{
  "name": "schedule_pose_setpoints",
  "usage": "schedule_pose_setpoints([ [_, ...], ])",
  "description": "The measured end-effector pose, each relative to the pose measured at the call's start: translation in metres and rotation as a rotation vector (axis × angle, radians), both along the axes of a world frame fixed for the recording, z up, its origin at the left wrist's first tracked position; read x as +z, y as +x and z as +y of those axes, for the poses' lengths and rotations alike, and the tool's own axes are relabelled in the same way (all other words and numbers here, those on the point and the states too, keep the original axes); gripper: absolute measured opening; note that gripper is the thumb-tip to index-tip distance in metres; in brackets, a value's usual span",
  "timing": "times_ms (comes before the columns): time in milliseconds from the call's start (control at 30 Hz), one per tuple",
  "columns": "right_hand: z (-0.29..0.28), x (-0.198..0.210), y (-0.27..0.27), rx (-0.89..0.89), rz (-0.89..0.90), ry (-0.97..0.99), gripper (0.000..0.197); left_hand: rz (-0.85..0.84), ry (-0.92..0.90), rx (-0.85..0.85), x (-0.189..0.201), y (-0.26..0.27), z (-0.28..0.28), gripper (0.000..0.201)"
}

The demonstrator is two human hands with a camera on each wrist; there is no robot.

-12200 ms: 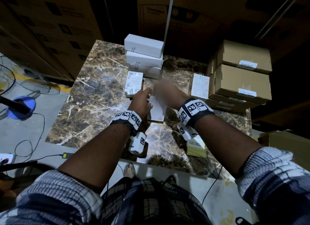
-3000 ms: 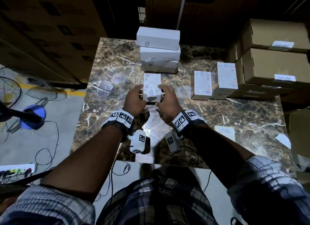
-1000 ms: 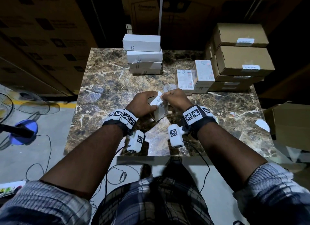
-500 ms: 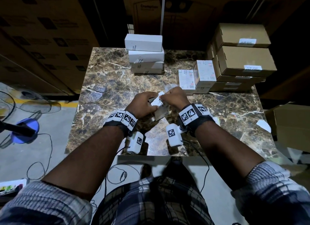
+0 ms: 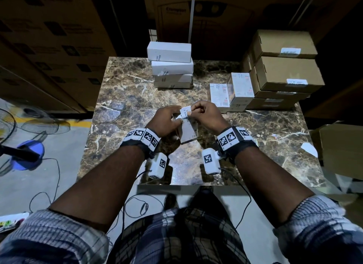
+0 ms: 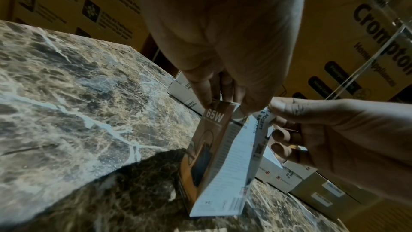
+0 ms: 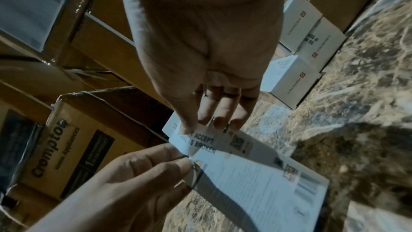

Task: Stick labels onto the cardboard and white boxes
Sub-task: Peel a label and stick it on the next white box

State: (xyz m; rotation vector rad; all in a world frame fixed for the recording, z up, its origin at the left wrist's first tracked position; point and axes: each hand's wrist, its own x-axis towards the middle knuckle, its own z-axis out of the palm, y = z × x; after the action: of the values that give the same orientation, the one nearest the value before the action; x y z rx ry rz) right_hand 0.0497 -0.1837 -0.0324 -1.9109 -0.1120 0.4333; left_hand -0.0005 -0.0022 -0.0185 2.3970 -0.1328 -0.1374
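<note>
A small white product box (image 5: 188,131) marked 65W (image 6: 220,165) stands tilted on its lower end above the marble table (image 5: 127,98). My left hand (image 5: 178,120) grips the box's top end (image 6: 223,101). My right hand (image 5: 193,110) pinches a white seal label (image 5: 185,111) printed "ACCEPT ... BROKEN" (image 7: 200,140) between thumb and forefinger. The label bends over the box's top edge (image 6: 263,121). The left thumb and fingers lie just under the label in the right wrist view. How far the label is stuck down I cannot tell.
Three white boxes (image 5: 170,67) are stacked at the far middle. Two labelled white boxes (image 5: 229,90) sit beside stacked cardboard boxes (image 5: 284,73) at the far right. A loose paper piece (image 5: 309,148) lies near the right edge. Big cartons stand behind; a fan (image 5: 19,145) stands on the floor at the left.
Three seconds ago the box lay flat on the table under both hands; now it is raised on end. In the last second the label shows more between the hands.
</note>
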Motion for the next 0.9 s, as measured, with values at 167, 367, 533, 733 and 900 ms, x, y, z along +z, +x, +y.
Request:
schedule_pose_setpoints([
  [167, 0.000, 0.002, 0.001, 0.052, -0.139, -0.158, 0.011, 0.029, 0.027, -0.014, -0.001, 0.003, 0.001, 0.031],
  [367, 0.000, 0.005, -0.003, 0.072, -0.235, -0.206, 0.006, 0.106, 0.017, -0.044, -0.003, 0.007, 0.004, 0.041],
  [533, -0.004, -0.001, -0.004, 0.091, -0.226, -0.183, 0.012, 0.184, -0.046, 0.023, -0.020, 0.004, 0.003, 0.039],
  [733, -0.008, -0.006, -0.004, 0.065, -0.218, -0.173, 0.010, 0.171, -0.044, 0.067, -0.029, 0.005, -0.006, 0.032],
  [900, -0.009, -0.009, -0.005, -0.008, -0.106, -0.049, 0.006, 0.164, -0.050, 0.118, -0.034, 0.007, -0.013, 0.030],
])
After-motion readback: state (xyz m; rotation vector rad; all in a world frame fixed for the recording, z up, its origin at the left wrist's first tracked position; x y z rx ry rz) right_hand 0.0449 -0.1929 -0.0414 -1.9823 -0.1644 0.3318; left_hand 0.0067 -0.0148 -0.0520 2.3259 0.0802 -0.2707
